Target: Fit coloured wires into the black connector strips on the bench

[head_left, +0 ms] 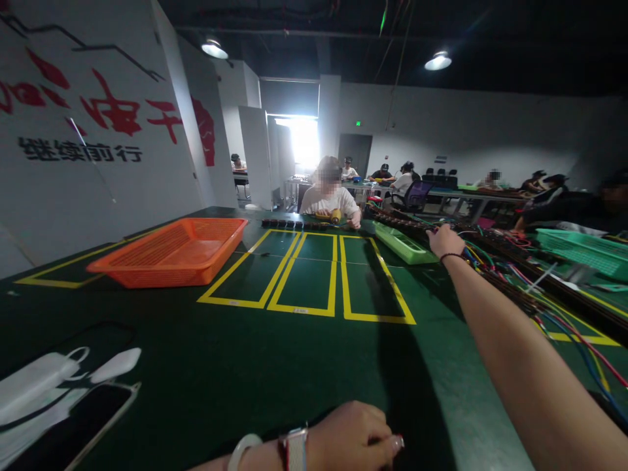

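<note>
My right hand (445, 241) is stretched out far over the right side of the table, its fingers pinched together at a pile of dark strips (495, 252) and coloured wires (583, 353). What the fingertips hold is too small to make out. Just left of that hand lies a light green basket (405, 245). Low in the view, my left hand (353, 435) rests on the dark green table (294, 360) with its fingers curled in. I see nothing in it, and its lower part is cut off by the frame.
An orange basket (171, 255) stands at the left, beside yellow taped rectangles (301, 311). Nearer are a phone (105, 418) and white devices (115, 365). Across the table a person (328, 193) works by a row of dark pieces (294, 224). Another green basket (583, 252) is far right.
</note>
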The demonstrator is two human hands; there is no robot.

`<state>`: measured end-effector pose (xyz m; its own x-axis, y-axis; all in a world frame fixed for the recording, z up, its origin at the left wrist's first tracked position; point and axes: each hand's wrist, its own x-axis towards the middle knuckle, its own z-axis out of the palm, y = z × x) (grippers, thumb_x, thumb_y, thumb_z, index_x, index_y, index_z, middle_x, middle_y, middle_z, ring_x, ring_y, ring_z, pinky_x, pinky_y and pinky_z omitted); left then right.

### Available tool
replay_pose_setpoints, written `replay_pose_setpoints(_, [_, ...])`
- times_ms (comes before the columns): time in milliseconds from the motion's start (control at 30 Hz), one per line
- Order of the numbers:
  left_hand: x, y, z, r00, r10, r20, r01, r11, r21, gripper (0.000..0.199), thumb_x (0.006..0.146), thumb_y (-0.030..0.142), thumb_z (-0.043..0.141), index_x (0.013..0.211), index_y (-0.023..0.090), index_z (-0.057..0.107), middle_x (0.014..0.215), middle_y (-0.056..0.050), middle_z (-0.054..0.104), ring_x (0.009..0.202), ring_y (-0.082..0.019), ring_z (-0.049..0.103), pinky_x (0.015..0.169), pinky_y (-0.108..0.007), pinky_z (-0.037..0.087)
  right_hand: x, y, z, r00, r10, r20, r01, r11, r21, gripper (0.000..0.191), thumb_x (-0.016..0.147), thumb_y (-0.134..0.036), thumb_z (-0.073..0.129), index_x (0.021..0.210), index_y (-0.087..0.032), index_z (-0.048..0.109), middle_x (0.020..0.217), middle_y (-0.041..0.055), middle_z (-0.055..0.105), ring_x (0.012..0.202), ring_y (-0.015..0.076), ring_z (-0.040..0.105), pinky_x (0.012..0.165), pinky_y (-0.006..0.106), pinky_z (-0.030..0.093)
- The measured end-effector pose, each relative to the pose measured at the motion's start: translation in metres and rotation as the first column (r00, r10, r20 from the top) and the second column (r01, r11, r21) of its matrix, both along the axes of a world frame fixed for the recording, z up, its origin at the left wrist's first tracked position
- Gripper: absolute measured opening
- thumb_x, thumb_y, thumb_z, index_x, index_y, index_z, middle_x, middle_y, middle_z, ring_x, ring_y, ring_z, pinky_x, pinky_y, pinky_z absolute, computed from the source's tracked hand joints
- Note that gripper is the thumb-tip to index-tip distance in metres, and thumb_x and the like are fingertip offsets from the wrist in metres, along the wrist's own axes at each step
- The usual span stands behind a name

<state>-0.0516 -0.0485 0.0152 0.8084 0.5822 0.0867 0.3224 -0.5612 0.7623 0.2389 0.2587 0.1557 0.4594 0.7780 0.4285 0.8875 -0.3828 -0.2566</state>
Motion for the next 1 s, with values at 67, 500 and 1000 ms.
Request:
replay_pose_setpoints(67, [-0.001, -0.002, 0.004, 1.0, 0.003, -0.005, -0.003, 1.0, 0.001, 0.037, 0.091, 0.031, 0.039, 0.064, 0.016, 0.059, 0.065, 0.0, 0.05, 0.063, -0.009, 0.049, 0.058, -0.019, 0.036, -0.008, -0.008, 0.015, 0.997, 0.047, 0.068, -0.054, 0.993, 0.104, 0.045, 0.088, -0.047, 0.046, 0.113, -0.01, 0.049, 0.099, 0.0193, 0.062, 0.092, 0.0315, 0.059, 0.073, 0.037, 0.041])
replay_pose_setpoints(500, [-0.003, -0.006, 0.008, 1.0, -0.01, 0.022, 0.01, 1.0, 0.014, 0.044, 0.093, 0.034, 0.035, 0.065, 0.016, 0.064, 0.068, -0.001, 0.054, 0.067, -0.009, 0.051, 0.067, -0.019, 0.037, -0.038, -0.119, 0.07, 0.854, 0.327, 0.404, -0.474, 0.809, 0.347, 0.03, 0.087, -0.043, 0.053, 0.101, -0.017, 0.052, 0.094, 0.0117, 0.063, 0.082, 0.0233, 0.055, 0.063, 0.027, 0.03])
replay_pose_setpoints(1000, [-0.005, -0.007, 0.014, 1.0, -0.012, -0.014, 0.013, 0.998, 0.063, 0.048, 0.093, 0.039, 0.032, 0.071, 0.016, 0.068, 0.074, -0.002, 0.059, 0.072, -0.011, 0.054, 0.072, -0.021, 0.04, -0.172, -0.267, -0.013, 0.245, 0.936, -0.253, -0.541, 0.349, 0.765, 0.022, 0.081, -0.037, 0.062, 0.086, -0.018, 0.053, 0.072, -0.0025, 0.05, 0.064, 0.0118, 0.046, 0.057, 0.023, 0.037])
